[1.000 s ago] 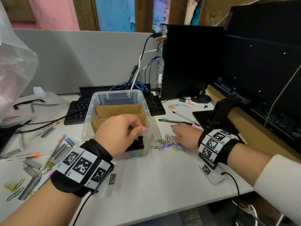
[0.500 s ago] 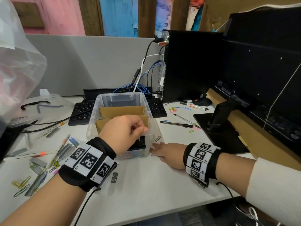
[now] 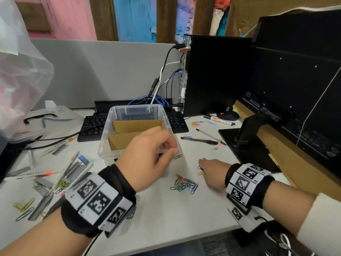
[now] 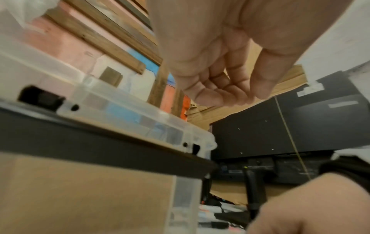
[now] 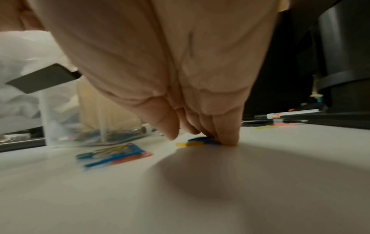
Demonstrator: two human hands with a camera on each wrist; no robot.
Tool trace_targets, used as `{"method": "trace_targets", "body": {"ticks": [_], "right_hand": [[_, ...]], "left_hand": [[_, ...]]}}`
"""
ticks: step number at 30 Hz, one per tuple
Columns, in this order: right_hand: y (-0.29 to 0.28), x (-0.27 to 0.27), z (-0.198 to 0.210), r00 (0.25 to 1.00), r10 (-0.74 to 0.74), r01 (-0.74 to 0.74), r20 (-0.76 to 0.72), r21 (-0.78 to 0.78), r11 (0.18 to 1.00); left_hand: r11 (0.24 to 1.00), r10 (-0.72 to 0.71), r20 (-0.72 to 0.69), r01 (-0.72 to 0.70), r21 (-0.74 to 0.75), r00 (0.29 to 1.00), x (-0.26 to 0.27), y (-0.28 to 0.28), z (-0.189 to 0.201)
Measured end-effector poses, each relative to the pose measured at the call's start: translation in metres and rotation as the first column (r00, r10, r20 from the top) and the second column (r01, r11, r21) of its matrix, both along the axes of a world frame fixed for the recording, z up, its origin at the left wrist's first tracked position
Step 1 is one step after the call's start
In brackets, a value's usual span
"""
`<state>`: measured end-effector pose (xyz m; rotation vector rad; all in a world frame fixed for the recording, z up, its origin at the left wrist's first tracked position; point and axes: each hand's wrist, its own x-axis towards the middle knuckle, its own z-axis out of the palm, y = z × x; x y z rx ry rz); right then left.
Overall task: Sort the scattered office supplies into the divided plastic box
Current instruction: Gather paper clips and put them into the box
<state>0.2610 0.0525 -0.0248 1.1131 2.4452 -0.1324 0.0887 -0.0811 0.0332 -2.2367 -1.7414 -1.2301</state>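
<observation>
The clear plastic box [image 3: 108, 126] with cardboard dividers [image 3: 136, 124] stands mid-desk; colourful clips show through its wall [image 5: 112, 134]. My left hand [image 3: 172, 147] hovers over its near right corner, fingers loosely curled and holding nothing [image 4: 236, 95]. A pile of coloured paper clips [image 3: 184, 184] lies on the desk just in front of the box, also in the right wrist view [image 5: 114, 156]. To the right of the pile my right hand [image 3: 203, 164] lies low on the desk, straight fingertips [image 5: 226, 136] pressing on a blue and a yellow clip [image 5: 192, 143].
Pens [image 3: 199, 140], a marker [image 3: 219, 120] and loose clips lie right of the box by the monitor stand [image 3: 245, 137]. Staple strips, pens and clips [image 3: 73, 170] are scattered at left. A keyboard [image 3: 92, 126] and computer tower [image 3: 215, 74] stand behind.
My right hand swept the clips from the right toward the box front, left them in a pile, then moved back right onto two more clips. The left hand barely moved.
</observation>
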Motion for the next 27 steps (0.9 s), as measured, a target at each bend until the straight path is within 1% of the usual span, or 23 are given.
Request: {"method": "trace_targets", "body": {"ticks": [1,2,4,6,8,10,14,19,21,24,27], "right_hand": [[-0.002,-0.003,-0.005,0.999,0.031,-0.031,-0.008,0.003,1.000],[-0.005,-0.006,-0.009,0.997,0.069,-0.070,-0.028,-0.005,0.998],[-0.014,-0.014,-0.012,0.988,0.124,-0.130,-0.088,-0.063,0.990],[-0.015,-0.021,-0.008,0.978,0.134,-0.150,-0.160,-0.087,0.985],[-0.009,-0.030,0.000,0.972,0.114,-0.129,-0.205,-0.062,0.990],[-0.001,-0.039,0.004,0.976,0.122,-0.127,-0.183,-0.018,0.992],[0.004,-0.048,0.008,0.979,0.187,-0.188,-0.082,0.003,0.982],[-0.013,-0.034,0.011,0.964,0.259,-0.262,-0.058,-0.055,0.964],[-0.024,-0.025,0.007,0.961,0.272,-0.276,-0.058,-0.091,0.957],[-0.036,-0.015,0.002,0.963,0.242,-0.259,-0.123,-0.150,0.954],[-0.028,-0.012,0.003,0.949,0.132,-0.189,-0.286,-0.180,0.965]], "left_hand": [[0.999,-0.042,-0.006,0.042,-0.023,0.999,0.004,-0.003,-0.002],[0.994,-0.080,-0.003,0.080,-0.079,0.997,0.007,-0.006,-0.006],[0.963,-0.130,-0.020,0.122,-0.242,0.991,0.008,-0.008,-0.018],[0.916,-0.140,-0.071,0.102,-0.389,0.988,0.006,-0.006,-0.030],[0.872,-0.124,-0.105,0.058,-0.486,0.987,0.007,-0.004,-0.039],[0.839,-0.115,-0.142,0.019,-0.544,0.983,0.011,-0.002,-0.043],[0.783,-0.112,-0.235,-0.060,-0.619,0.965,0.019,0.001,-0.049],[0.723,-0.066,-0.327,-0.181,-0.667,0.943,0.016,0.004,-0.063],[0.706,-0.052,-0.339,-0.205,-0.678,0.939,0.016,0.006,-0.066],[0.691,-0.048,-0.327,-0.205,-0.693,0.944,0.020,0.009,-0.065],[0.686,-0.046,-0.333,-0.212,-0.696,0.942,0.026,0.017,-0.064]]}}
